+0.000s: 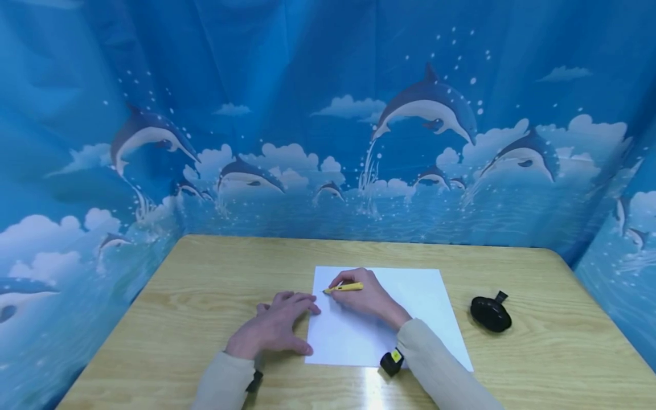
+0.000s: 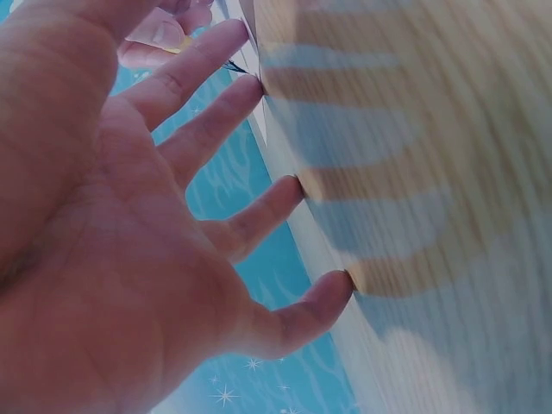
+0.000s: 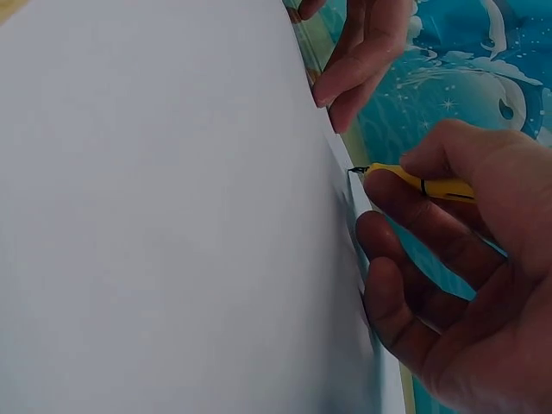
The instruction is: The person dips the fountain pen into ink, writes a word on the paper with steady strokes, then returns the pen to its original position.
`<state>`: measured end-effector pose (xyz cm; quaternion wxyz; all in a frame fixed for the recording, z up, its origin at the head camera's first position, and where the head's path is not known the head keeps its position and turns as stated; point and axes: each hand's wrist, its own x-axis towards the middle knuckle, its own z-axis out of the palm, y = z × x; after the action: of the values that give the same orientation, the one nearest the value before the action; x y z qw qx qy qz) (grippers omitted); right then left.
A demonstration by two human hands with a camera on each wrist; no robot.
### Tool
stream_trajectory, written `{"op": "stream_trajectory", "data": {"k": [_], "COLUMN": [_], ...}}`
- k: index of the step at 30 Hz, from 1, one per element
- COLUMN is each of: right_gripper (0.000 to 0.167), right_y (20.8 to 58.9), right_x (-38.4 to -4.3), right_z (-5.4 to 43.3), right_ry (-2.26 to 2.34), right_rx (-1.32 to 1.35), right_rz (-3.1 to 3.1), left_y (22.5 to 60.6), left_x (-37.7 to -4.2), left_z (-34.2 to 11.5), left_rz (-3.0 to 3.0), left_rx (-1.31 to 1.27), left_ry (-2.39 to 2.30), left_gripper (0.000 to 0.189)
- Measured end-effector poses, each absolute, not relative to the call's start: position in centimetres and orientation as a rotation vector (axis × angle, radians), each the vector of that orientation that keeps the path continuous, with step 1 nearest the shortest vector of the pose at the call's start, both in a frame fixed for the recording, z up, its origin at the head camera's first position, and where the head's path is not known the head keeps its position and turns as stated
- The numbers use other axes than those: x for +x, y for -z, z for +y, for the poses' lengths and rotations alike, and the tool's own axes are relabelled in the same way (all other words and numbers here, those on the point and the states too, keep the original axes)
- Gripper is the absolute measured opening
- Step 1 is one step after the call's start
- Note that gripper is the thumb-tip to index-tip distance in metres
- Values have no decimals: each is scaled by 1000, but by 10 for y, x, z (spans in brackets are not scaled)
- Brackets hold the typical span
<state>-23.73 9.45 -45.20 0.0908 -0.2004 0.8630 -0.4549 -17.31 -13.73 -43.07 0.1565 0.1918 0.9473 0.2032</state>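
Observation:
A white sheet of paper (image 1: 394,341) lies on the wooden table. My right hand (image 1: 366,293) pinches a yellow fountain pen (image 1: 351,287) between thumb and fingers, its dark nib (image 3: 357,170) down at the paper's upper left part. No written marks show on the sheet. My left hand (image 1: 279,327) is spread at the paper's left edge, with index finger and thumb at the margin. In the left wrist view its fingertips (image 2: 332,289) touch the tabletop and the palm is raised above it.
A black oval dish-like object (image 1: 490,314) with a short tab stands right of the paper. The wooden table (image 1: 215,267) ends at a blue dolphin-print curtain (image 1: 307,171) behind and at the sides. A black wrist device (image 1: 392,363) with a yellow mark sits by the right sleeve.

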Motion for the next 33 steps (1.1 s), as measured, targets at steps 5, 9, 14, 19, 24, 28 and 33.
{"op": "stream_trajectory", "data": {"k": [5, 9, 14, 19, 24, 28, 33], "right_gripper": [13, 14, 14, 15, 14, 13, 13], "right_y": [452, 451, 449, 447, 446, 446, 445], "right_x": [-238, -238, -237, -236, -236, -236, -235], "right_z": [95, 96, 98, 101, 104, 107, 110], "right_ry": [1345, 1329, 1313, 1293, 1273, 1267, 1263], "right_rx": [-596, -602, -598, -593, -589, -580, -582], "right_rz": [2564, 2565, 2566, 2575, 2585, 2581, 2588], "left_y": [430, 430, 430, 430, 429, 429, 428], "left_x": [-173, -173, -173, -173, -172, -171, -171], "left_z": [-137, -136, -137, -137, -136, -137, -137], "left_rz": [2718, 2727, 2722, 2711, 2714, 2715, 2717], "left_rx": [550, 561, 548, 539, 544, 547, 562], "left_ry": [-572, -570, -567, -576, -583, -586, -596], "left_gripper": [70, 72, 71, 70, 70, 70, 70]}}
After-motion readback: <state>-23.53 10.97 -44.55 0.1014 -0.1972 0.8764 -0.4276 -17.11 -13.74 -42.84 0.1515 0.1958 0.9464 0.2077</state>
